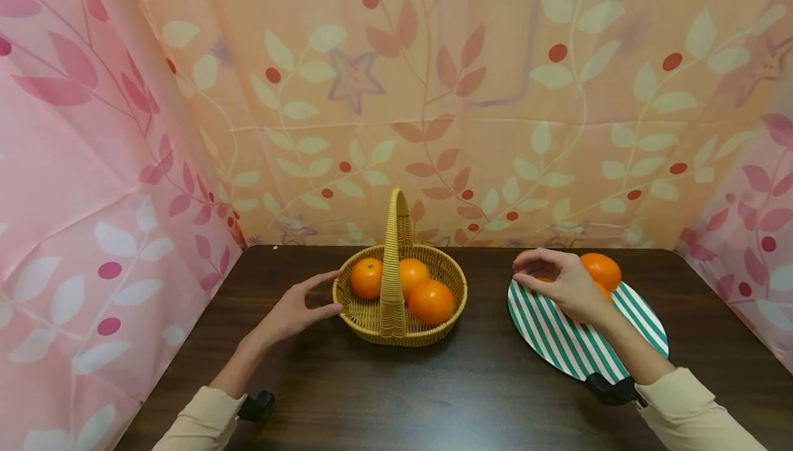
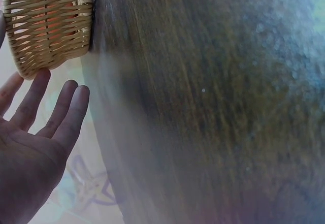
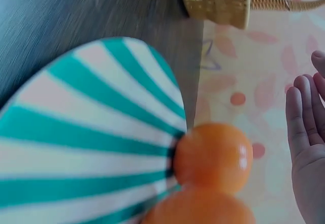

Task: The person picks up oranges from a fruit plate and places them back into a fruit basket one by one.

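Observation:
A yellow wicker basket [image 1: 372,332] with a tall handle stands mid-table. Three oranges [image 1: 431,301] lie inside it. My left hand [image 1: 294,312] is at the basket's left side, fingers spread and fingertips at the rim; the left wrist view shows fingertips touching the weave [image 2: 48,41]. Over a flat round green-and-white striped plate [image 1: 545,327] hovers my right hand [image 1: 570,286], fingers lightly bent and holding nothing. Oranges [image 1: 601,272] lie at the plate's far side, some partly hidden behind that hand. Two of them, one orange [image 3: 213,157] in front, show in the right wrist view, apart from the fingers.
The dark wooden table [image 1: 396,396] extends toward me in front of the basket and plate. Patterned cloth [image 1: 396,107] hangs behind the table's far edge, and pink cloth [image 1: 93,196] hangs along the left side. Each wrist carries a black camera [image 1: 257,406].

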Demonstrator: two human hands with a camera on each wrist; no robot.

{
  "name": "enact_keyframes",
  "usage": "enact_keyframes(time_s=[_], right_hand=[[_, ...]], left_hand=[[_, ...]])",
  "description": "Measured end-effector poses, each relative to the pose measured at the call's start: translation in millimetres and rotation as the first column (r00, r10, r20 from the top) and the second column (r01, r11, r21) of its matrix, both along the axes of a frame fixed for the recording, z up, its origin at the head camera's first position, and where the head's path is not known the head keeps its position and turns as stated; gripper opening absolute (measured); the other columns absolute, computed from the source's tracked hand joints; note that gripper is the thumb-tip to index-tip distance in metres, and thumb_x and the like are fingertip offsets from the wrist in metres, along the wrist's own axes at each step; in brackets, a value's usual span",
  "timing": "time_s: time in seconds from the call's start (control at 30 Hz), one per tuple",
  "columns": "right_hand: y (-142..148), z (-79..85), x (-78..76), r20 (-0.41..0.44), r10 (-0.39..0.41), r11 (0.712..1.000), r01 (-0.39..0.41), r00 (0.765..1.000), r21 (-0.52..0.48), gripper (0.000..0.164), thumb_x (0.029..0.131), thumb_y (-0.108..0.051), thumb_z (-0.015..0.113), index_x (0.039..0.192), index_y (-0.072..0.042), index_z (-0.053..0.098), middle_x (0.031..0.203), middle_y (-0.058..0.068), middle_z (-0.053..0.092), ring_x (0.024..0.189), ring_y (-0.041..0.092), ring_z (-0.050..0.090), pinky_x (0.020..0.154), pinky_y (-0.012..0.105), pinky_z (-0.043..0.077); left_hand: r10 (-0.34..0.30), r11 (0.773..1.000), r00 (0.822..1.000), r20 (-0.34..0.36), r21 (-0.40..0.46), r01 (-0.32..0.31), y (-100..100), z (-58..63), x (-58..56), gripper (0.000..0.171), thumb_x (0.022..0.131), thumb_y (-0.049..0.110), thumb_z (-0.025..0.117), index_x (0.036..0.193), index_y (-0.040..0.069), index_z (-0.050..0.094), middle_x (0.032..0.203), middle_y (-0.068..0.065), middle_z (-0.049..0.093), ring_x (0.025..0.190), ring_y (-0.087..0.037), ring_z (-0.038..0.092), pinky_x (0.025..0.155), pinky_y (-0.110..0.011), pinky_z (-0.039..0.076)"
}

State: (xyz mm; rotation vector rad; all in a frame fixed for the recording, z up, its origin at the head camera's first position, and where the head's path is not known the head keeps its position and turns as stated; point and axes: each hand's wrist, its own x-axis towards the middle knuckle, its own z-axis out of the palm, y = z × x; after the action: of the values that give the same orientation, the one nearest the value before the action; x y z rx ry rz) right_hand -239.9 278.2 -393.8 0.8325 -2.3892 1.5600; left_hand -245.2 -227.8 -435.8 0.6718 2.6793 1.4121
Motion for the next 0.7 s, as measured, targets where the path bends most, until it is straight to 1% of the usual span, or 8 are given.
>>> enact_keyframes(time_s=[0.1, 0.27, 0.37, 0.47, 0.6, 0.7], right_hand=[[11, 0.8, 3.8, -0.012, -0.019, 0.999, 0.020, 1.000, 0.030, 0.021, 0.092, 0.007, 0.071, 0.112, 0.009, 0.067, 0.100, 0.018, 0.070, 0.086, 0.027, 0.070, 0.075, 0.027, 0.058], [28, 2.8, 9.9, -0.041, -0.069, 0.995, 0.071, 0.997, 0.074, 0.021, 0.092, 0.007, 0.071, 0.113, 0.010, 0.067, 0.103, 0.022, 0.069, 0.087, 0.020, 0.070, 0.077, 0.022, 0.056], [39, 4.7, 14.0, -0.051, -0.114, 0.988, 0.119, 0.992, 0.102, 0.021, 0.092, 0.004, 0.073, 0.113, 0.008, 0.068, 0.103, 0.020, 0.070, 0.086, 0.019, 0.070, 0.078, 0.021, 0.056], [52, 5.8, 17.8, -0.063, -0.166, 0.975, 0.174, 0.984, 0.139, 0.022, 0.092, 0.001, 0.074, 0.113, 0.005, 0.069, 0.103, 0.015, 0.071, 0.086, 0.016, 0.070, 0.078, 0.019, 0.055], [68, 5.0, 22.0, -0.044, -0.207, 0.968, 0.211, 0.977, 0.138, 0.023, 0.093, 0.000, 0.074, 0.115, 0.005, 0.069, 0.105, 0.014, 0.070, 0.088, 0.015, 0.070, 0.079, 0.018, 0.055], [79, 3.1, 25.7, -0.030, -0.226, 0.965, 0.228, 0.974, 0.128, 0.025, 0.093, 0.000, 0.073, 0.117, 0.006, 0.068, 0.107, 0.017, 0.070, 0.090, 0.015, 0.070, 0.079, 0.018, 0.055]], left_hand=[[-0.003, 1.000, 1.000, 0.001, 0.004, 0.003, 0, -0.4, -0.4, 0.068, 0.091, 0.026, 0.080, 0.150, 0.009, 0.051, 0.149, -0.017, 0.049, 0.118, -0.044, 0.060, 0.092, -0.055, 0.052], [-0.006, 1.000, 1.000, 0.009, -0.007, 0.006, 0, -0.5, -1.3, 0.069, 0.092, 0.028, 0.079, 0.151, 0.011, 0.049, 0.150, -0.015, 0.049, 0.118, -0.042, 0.060, 0.093, -0.054, 0.053], [-0.009, 1.000, 1.000, 0.009, -0.010, 0.009, 0, -0.3, -1.4, 0.069, 0.092, 0.029, 0.079, 0.152, 0.012, 0.049, 0.150, -0.015, 0.048, 0.119, -0.041, 0.060, 0.093, -0.054, 0.052], [-0.004, 1.000, 1.000, 0.010, -0.011, 0.005, 1, -0.1, -1.0, 0.070, 0.091, 0.030, 0.079, 0.152, 0.012, 0.049, 0.150, -0.015, 0.048, 0.119, -0.042, 0.060, 0.095, -0.056, 0.051], [-0.001, 1.000, 1.000, 0.003, -0.012, 0.001, 1, 0.2, -0.4, 0.070, 0.091, 0.029, 0.079, 0.152, 0.011, 0.049, 0.150, -0.015, 0.048, 0.119, -0.043, 0.059, 0.095, -0.059, 0.049], [-0.006, 1.000, 1.000, -0.006, -0.013, 0.006, 0, -0.6, -0.6, 0.069, 0.092, 0.028, 0.079, 0.151, 0.011, 0.049, 0.150, -0.015, 0.048, 0.118, -0.044, 0.060, 0.095, -0.058, 0.050]])
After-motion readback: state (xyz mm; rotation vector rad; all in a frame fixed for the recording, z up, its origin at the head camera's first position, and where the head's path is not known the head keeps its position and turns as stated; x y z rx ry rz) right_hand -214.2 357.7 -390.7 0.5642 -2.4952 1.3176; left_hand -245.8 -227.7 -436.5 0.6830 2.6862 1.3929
